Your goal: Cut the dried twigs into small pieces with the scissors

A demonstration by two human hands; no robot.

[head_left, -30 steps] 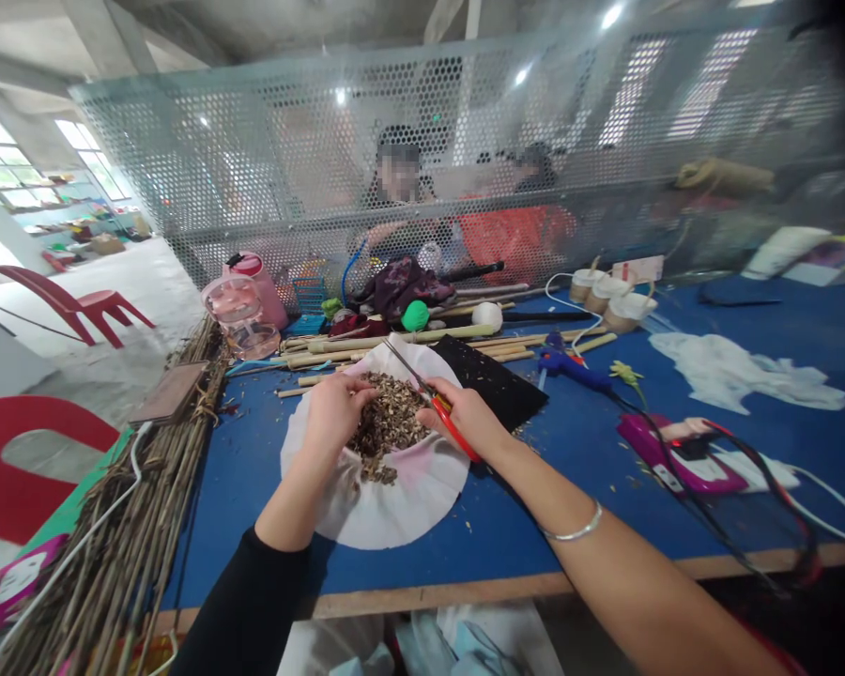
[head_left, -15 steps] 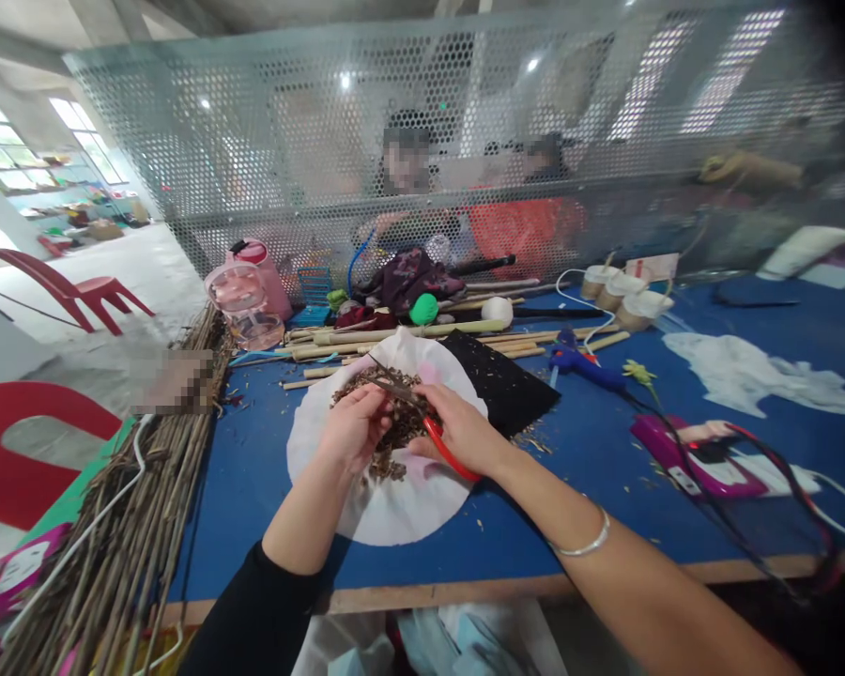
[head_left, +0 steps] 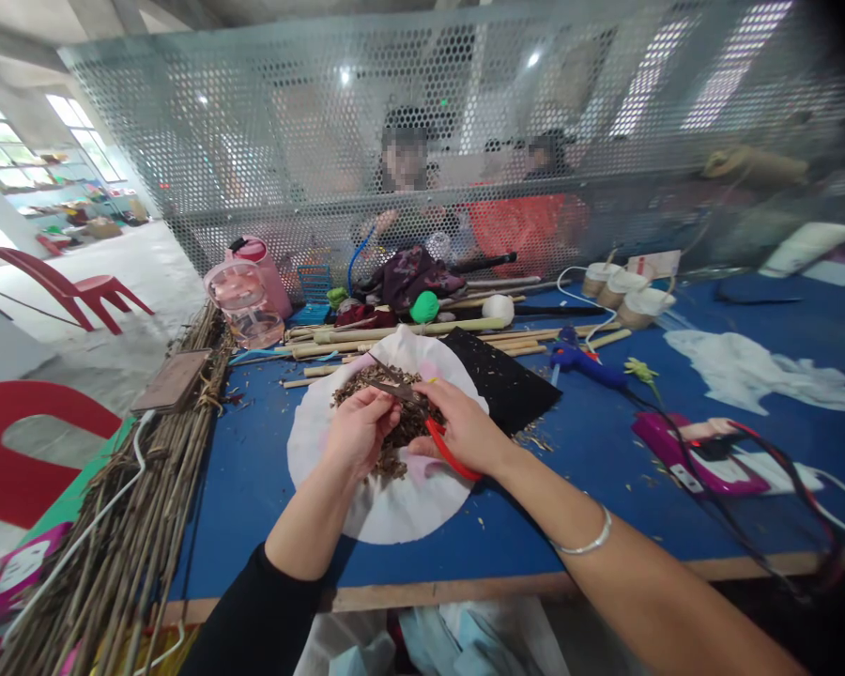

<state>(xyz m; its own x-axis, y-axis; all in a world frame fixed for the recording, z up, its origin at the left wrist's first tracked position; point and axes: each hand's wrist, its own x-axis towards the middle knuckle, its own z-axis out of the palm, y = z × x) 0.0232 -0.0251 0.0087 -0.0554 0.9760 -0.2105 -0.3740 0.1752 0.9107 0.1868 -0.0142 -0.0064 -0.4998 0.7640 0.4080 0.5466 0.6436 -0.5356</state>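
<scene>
Evidently the right hand (head_left: 461, 427) grips the scissors (head_left: 409, 394) by their red handles, blades pointing up and leftward past the fingertips of the left hand (head_left: 362, 427), presumably so that the edges sit within reach of whatever those fingers offer. The left hand's fingers are drawn together in a pinch beside the blades; I cannot tell whether a small piece is held there. Directly beneath both hands lies a heap of small brown pieces (head_left: 391, 462), resting on a white round sheet (head_left: 408, 521), which probably serves to keep loose bits together and off the blue counter (head_left: 253, 526). Just beyond the right hand, a black sheet (head_left: 507, 385) reaches out from beside the white one, with scraps scattered near it. Farther ahead of both hands, pale sticks (head_left: 408, 330) lie crosswise, perhaps pushed back to leave working room.
</scene>
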